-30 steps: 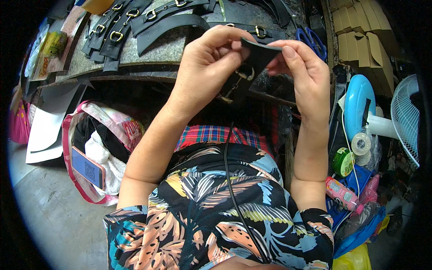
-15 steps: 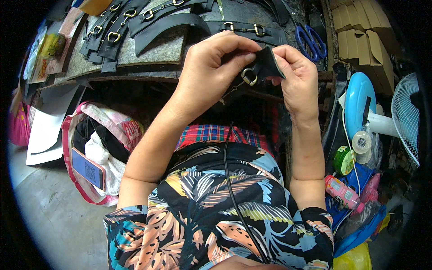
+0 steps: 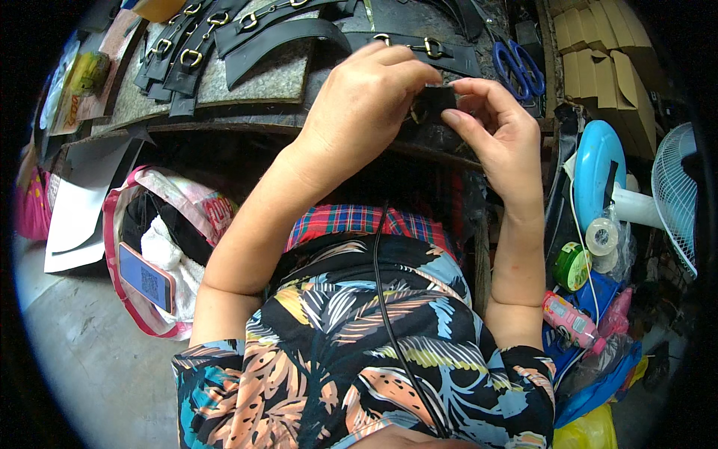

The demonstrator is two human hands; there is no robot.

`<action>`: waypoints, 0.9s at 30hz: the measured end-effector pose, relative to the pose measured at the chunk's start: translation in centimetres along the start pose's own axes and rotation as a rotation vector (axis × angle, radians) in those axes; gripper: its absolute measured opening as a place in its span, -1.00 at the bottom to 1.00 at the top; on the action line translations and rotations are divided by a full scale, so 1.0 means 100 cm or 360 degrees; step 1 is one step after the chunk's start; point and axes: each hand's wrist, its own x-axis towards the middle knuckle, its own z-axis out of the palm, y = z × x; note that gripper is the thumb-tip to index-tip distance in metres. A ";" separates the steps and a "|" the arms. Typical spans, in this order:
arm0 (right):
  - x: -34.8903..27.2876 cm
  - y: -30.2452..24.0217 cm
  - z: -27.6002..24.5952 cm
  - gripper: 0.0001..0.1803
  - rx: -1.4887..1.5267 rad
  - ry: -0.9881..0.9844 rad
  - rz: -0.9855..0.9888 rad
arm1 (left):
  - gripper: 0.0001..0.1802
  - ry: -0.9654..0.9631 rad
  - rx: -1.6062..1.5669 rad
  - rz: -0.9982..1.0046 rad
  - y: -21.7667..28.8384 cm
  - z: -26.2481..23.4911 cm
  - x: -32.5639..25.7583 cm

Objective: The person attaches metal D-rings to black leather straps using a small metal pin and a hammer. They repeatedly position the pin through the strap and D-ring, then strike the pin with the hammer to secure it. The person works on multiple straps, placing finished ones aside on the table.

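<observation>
Between my two hands, above the table's front edge, is a black leather-like strap piece [image 3: 440, 97] with a brass-coloured buckle ring [image 3: 419, 114]. My left hand [image 3: 374, 93] is closed around its left part, back of the hand facing up, hiding much of it. My right hand [image 3: 499, 131] pinches the right end with thumb and index finger; the other fingers are curled loosely behind. Just beyond my hands lies a similar black strap with brass-coloured fittings [image 3: 460, 54].
Several black buckled straps [image 3: 179, 75] lie on a stone slab [image 3: 280, 81] at the far left. Blue-handled scissors [image 3: 517, 71] rest at the right. Cardboard boxes [image 3: 609, 82], a fan [image 3: 673, 198] and a pink bottle [image 3: 572, 320] crowd the right side. A bag [image 3: 123, 277] holding a phone [image 3: 147, 278] stands left.
The strap piece has turned, showing a narrower face, and its dangling fittings are now mostly hidden. My left hand has rolled over it; my right hand has shifted slightly right.
</observation>
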 end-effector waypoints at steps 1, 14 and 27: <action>0.000 0.002 0.002 -0.71 0.0007 0.0044 -0.0085 | -0.76 0.0095 0.0191 0.0139 0.000 0.002 0.001; 0.000 0.000 0.015 -0.71 -0.0950 0.0317 -0.0580 | -0.69 -0.0046 0.0369 0.0045 0.008 0.006 -0.023; -0.006 0.005 0.011 -0.80 -0.1037 0.0333 -0.0807 | -0.55 0.0100 0.0394 0.0041 0.017 -0.015 -0.049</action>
